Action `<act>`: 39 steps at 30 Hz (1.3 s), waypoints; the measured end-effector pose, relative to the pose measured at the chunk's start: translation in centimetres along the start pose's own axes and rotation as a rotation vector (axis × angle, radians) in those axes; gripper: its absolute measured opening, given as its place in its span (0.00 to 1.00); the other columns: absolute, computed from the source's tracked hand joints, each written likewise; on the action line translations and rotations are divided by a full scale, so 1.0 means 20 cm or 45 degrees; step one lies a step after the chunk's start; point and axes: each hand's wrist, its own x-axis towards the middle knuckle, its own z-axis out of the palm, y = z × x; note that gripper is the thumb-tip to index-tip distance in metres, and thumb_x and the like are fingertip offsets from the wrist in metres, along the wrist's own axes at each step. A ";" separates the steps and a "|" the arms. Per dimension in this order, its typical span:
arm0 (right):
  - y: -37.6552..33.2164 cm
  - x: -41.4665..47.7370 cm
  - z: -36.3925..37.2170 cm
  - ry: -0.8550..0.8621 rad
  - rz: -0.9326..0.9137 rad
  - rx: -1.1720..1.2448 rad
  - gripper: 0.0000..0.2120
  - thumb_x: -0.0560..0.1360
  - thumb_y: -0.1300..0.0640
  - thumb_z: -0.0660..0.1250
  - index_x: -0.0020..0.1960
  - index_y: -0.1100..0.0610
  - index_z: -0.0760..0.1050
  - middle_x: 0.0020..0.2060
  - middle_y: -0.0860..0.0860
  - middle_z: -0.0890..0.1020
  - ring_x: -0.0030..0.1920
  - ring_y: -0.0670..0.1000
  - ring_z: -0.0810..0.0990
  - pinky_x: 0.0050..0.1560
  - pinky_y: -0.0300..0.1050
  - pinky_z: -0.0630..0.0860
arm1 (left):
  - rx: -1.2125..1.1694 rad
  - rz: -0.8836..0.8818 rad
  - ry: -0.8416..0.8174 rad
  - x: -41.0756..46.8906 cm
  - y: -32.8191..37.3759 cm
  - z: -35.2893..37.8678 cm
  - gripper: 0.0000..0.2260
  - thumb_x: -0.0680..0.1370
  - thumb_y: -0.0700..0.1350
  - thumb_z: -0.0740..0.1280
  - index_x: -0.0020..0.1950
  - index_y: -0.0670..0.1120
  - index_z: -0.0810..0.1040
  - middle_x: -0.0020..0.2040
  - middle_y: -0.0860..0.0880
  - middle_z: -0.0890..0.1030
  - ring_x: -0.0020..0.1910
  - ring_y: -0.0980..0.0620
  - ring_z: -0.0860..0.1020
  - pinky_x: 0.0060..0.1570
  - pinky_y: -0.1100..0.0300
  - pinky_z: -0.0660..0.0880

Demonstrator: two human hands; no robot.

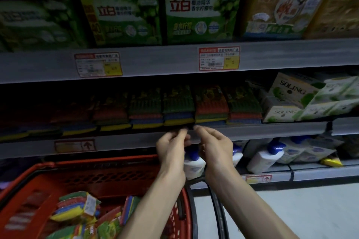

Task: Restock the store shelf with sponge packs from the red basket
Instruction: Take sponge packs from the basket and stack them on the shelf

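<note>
A row of sponge packs [177,109] stands upright on the dim middle shelf [272,129], each with green, red, blue and yellow layers. My left hand [172,146] and my right hand [216,146] are raised side by side at the shelf's front lip. Their curled fingertips meet at the lower edge of one sponge pack [179,122] in the row and pinch it. The red basket [81,178] sits at the lower left, with several more sponge packs [77,207] lying loose inside.
Green and orange detergent boxes [201,17] fill the shelf above. White tissue packs [291,99] stand right of the sponges. White bottles with blue caps [266,156] line the shelf below. The basket's black handle [217,209] hangs over pale floor [301,211].
</note>
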 end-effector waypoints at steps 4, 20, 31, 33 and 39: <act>-0.02 -0.06 0.10 -0.089 0.033 0.041 0.09 0.78 0.62 0.71 0.39 0.62 0.80 0.19 0.45 0.75 0.19 0.41 0.72 0.23 0.34 0.68 | -0.056 0.065 0.051 0.04 0.04 -0.08 0.07 0.80 0.41 0.71 0.42 0.44 0.81 0.37 0.50 0.84 0.40 0.52 0.83 0.35 0.61 0.72; -0.06 -0.04 0.26 0.043 0.129 0.278 0.14 0.78 0.64 0.71 0.36 0.58 0.72 0.20 0.48 0.75 0.17 0.42 0.72 0.20 0.35 0.68 | -0.211 0.017 0.104 0.07 0.13 -0.08 0.06 0.78 0.41 0.72 0.45 0.41 0.78 0.41 0.45 0.83 0.39 0.48 0.81 0.32 0.62 0.73; -0.05 -0.06 0.27 0.018 0.183 0.352 0.10 0.78 0.63 0.72 0.39 0.58 0.75 0.21 0.48 0.76 0.19 0.44 0.74 0.21 0.35 0.70 | -0.218 0.006 0.089 0.06 0.11 -0.07 0.09 0.78 0.43 0.73 0.52 0.39 0.79 0.49 0.41 0.85 0.48 0.43 0.85 0.42 0.54 0.81; -0.05 -0.07 0.26 0.008 0.184 0.363 0.12 0.77 0.63 0.72 0.37 0.58 0.75 0.20 0.48 0.75 0.19 0.44 0.74 0.21 0.36 0.70 | -0.215 0.023 0.079 0.05 0.12 -0.07 0.06 0.79 0.42 0.72 0.49 0.40 0.80 0.45 0.43 0.85 0.42 0.48 0.85 0.35 0.60 0.77; -0.02 -0.07 0.25 -0.001 0.171 0.384 0.12 0.78 0.62 0.72 0.37 0.57 0.75 0.21 0.49 0.75 0.20 0.45 0.74 0.22 0.37 0.71 | -0.196 0.028 0.049 0.03 0.12 -0.07 0.06 0.79 0.42 0.72 0.42 0.43 0.81 0.37 0.47 0.85 0.34 0.54 0.83 0.31 0.63 0.76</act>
